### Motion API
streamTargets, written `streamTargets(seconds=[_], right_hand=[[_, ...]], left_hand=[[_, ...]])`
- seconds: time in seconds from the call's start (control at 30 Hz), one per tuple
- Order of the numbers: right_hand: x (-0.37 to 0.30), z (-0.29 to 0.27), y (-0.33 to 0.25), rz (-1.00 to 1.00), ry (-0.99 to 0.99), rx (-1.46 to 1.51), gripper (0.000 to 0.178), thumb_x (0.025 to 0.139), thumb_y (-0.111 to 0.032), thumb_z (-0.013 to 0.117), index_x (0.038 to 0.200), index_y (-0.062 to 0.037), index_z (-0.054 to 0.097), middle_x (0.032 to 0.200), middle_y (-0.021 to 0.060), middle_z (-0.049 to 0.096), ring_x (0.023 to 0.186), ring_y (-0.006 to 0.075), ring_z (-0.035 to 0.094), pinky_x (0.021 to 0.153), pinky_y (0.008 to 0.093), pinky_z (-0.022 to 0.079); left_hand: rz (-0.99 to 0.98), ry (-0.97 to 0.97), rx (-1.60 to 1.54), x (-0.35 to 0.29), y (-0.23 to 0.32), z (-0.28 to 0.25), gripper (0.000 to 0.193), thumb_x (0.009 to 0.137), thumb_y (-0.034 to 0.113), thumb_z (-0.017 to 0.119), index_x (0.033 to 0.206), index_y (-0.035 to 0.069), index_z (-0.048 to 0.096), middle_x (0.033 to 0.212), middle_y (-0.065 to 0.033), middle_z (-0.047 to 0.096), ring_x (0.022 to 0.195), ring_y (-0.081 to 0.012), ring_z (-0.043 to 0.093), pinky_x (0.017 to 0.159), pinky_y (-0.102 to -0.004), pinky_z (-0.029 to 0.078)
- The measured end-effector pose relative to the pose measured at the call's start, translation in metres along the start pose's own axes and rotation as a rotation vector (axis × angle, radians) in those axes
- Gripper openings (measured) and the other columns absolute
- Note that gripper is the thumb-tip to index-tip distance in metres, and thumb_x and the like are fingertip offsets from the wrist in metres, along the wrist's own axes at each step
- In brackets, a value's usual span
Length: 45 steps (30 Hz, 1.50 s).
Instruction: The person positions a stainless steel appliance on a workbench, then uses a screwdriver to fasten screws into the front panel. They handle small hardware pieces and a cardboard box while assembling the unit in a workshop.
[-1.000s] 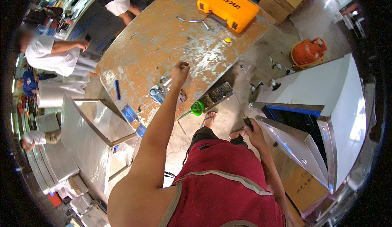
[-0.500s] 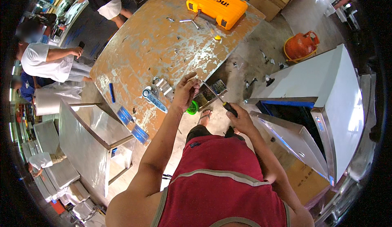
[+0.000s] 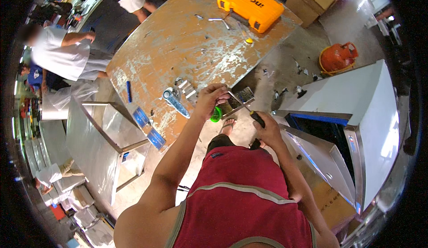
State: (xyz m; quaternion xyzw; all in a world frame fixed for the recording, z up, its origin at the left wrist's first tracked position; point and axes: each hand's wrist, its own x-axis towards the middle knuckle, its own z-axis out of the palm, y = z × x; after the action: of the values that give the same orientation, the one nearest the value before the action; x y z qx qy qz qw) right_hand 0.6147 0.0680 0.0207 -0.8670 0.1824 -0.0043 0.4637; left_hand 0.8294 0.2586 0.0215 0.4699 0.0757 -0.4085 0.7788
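My right hand (image 3: 270, 131) is wrapped round the dark, yellow-banded handle of a screwdriver (image 3: 257, 119). Its thin metal shaft slants up and left toward my left hand (image 3: 210, 102). The fingers of that hand are pinched together at the shaft's tip; whether they grip the tip or some small piece there is too small to make out. Both hands are raised by the near right edge of the scuffed brown table (image 3: 169, 47). Close to my left wrist, a blue tool with a round end (image 3: 176, 103) lies beside small silvery metal parts (image 3: 186, 89).
An orange tool case (image 3: 250, 7) stands at the table's far end, near a metal T-shaped tool (image 3: 220, 22). Blue cards (image 3: 156, 139) and a blue marker (image 3: 129, 91) lie leftward. At right are a white cabinet (image 3: 352, 92) and an orange gas cylinder (image 3: 339, 57). People stand at left.
The view has shifted, so the table and cabinet sit farther right. My left fingers have closed in at the screwdriver's tip; my right hand keeps its hold on the handle.
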Motion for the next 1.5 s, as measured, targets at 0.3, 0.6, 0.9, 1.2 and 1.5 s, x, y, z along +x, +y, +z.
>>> streamTargets(seconds=[0.3,0.6,0.9,1.2,1.5], right_hand=[[0.003,0.014,0.014,0.144,-0.140,-0.065,0.034,0.093,-0.020,0.069,0.123,-0.0081,0.058,0.109,0.0204,0.069,0.103,0.0426,0.066,0.089,0.0495,0.051],[0.010,0.015,0.017,-0.048,-0.071,0.057,0.033,0.095,-0.016,0.067,0.125,-0.0050,0.058,0.117,0.0198,0.065,0.108,0.0387,0.064,0.092,0.0458,0.051],[0.007,0.012,0.007,-0.093,-0.027,0.073,0.033,0.092,-0.013,0.070,0.122,-0.0052,0.060,0.109,0.0180,0.068,0.105,0.0375,0.066,0.091,0.0438,0.051],[-0.007,0.010,0.010,0.025,0.039,0.003,0.035,0.091,-0.012,0.070,0.124,-0.0062,0.061,0.115,0.0166,0.068,0.107,0.0348,0.067,0.094,0.0421,0.051],[-0.052,0.018,0.014,0.223,0.160,0.227,0.035,0.091,-0.016,0.071,0.124,-0.0059,0.063,0.116,0.0149,0.067,0.105,0.0329,0.067,0.094,0.0404,0.051]], left_hand=[[0.233,-0.118,0.651,-0.042,0.003,0.048,0.023,0.096,0.015,0.071,0.113,-0.001,0.068,0.092,-0.0037,0.072,0.086,-0.0115,0.067,0.078,-0.0270,0.055],[0.314,0.089,1.037,-0.038,0.064,-0.041,0.038,0.093,0.021,0.072,0.122,-0.002,0.063,0.120,-0.0144,0.069,0.104,-0.0249,0.069,0.089,-0.0382,0.055],[-0.347,0.600,1.725,0.034,0.088,-0.201,0.089,0.074,0.052,0.083,0.130,-0.008,0.049,0.110,-0.0277,0.071,0.110,-0.0342,0.070,0.082,-0.0448,0.060],[-0.374,0.491,0.896,-0.016,0.097,-0.238,0.073,0.076,0.012,0.084,0.136,0.018,0.043,0.118,-0.0147,0.061,0.100,-0.0329,0.069,0.079,-0.0479,0.065],[-0.110,0.115,0.648,-0.058,0.089,-0.128,0.079,0.087,0.006,0.078,0.151,0.015,0.033,0.131,-0.0124,0.054,0.105,-0.0273,0.066,0.083,-0.0443,0.064]])
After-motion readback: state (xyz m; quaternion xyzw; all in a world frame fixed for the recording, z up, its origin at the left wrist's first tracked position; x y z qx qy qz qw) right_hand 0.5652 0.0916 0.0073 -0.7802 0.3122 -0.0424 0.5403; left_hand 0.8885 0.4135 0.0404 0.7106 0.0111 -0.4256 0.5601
